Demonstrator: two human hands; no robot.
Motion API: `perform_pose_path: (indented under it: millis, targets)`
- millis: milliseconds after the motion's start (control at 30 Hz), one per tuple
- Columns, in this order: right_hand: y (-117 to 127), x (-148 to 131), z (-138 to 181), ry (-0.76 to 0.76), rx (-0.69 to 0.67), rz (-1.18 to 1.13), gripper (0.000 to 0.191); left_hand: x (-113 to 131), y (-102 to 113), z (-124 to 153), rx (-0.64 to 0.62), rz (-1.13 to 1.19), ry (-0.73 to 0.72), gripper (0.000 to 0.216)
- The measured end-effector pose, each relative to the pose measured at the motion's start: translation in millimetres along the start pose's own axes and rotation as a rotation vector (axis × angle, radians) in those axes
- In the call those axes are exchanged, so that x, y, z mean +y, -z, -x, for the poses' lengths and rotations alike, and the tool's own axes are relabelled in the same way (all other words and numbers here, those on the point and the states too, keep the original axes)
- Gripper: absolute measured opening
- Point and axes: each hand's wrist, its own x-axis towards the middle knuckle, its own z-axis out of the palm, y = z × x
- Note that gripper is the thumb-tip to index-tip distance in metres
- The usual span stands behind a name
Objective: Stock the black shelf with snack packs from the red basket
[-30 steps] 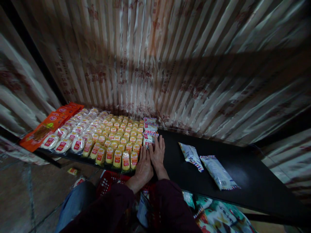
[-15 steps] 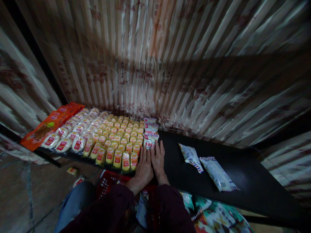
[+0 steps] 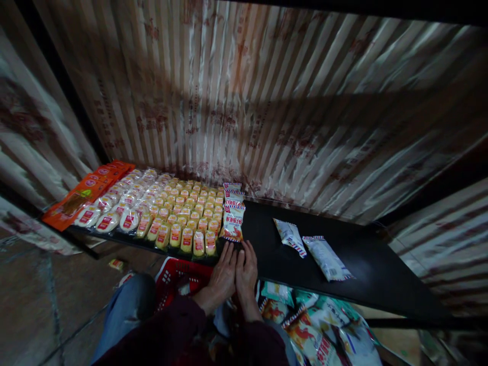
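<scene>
My left hand [image 3: 224, 274] and my right hand [image 3: 246, 269] lie side by side at the front edge of the black shelf [image 3: 263, 239], fingers stretched out and thumbs close together. Their fingertips meet the lower end of a white and red snack packet [image 3: 232, 223], or stop just short of it; I cannot tell which. Neither hand holds anything. That packet is the front one in an overlapping column running to the back. Directly left of it stand rows of small yellow wrapped cakes [image 3: 186, 240].
White round wrapped cakes [image 3: 108, 221] and orange packets [image 3: 82, 195] fill the shelf's left end. Two white packets [image 3: 328, 259] lie apart on the right. Below are a red basket [image 3: 171, 277] and a heap of snack bags [image 3: 316, 330]. A striped sheet [image 3: 229, 101] hangs behind.
Both hands have drawn back towards the shelf's front edge, off the front packet, which now shows in full. The view has shifted slightly.
</scene>
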Motion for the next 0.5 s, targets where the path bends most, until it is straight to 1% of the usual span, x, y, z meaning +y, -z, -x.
perform_pose_path:
  millis: [133, 167, 233, 333, 367, 400, 433, 500]
  targets:
    - [4.5, 1.1, 51.9, 0.032, -0.010, -0.039, 0.046, -2.9, -10.7, 35.7, -0.030, 0.019, -0.068, 0.049]
    - [4.4, 3.7, 65.1, 0.031, -0.030, -0.046, 0.045, -3.8, -12.9, 43.4, -0.028, 0.026, -0.064, 0.048]
    - [2.6, 11.1, 88.9, 0.016, -0.024, -0.057, 0.043, -4.9, -16.4, 57.3, -0.045, 0.046, -0.064, 0.047]
    - [-1.7, 21.4, 115.6, 0.001, -0.017, -0.074, 0.044, -4.6, -19.1, 79.2, -0.096, 0.093, 0.005, 0.051]
    - [-3.2, 23.5, 122.3, -0.013, -0.046, -0.080, 0.044, -4.4, -19.5, 88.2, -0.130, 0.122, 0.041, 0.052]
    - [-4.7, 24.7, 128.3, -0.035, -0.103, -0.077, 0.043, -4.8, -19.4, 98.3, -0.176, 0.156, 0.087, 0.053]
    - [-6.3, 25.4, 133.9, -0.074, -0.194, -0.066, 0.041, -5.8, -18.8, 109.5, -0.232, 0.192, 0.152, 0.053]
    - [-9.9, 25.3, 145.8, -0.189, -0.439, -0.017, 0.035, -10.5, -15.6, 134.0, -0.354, 0.257, 0.331, 0.055]
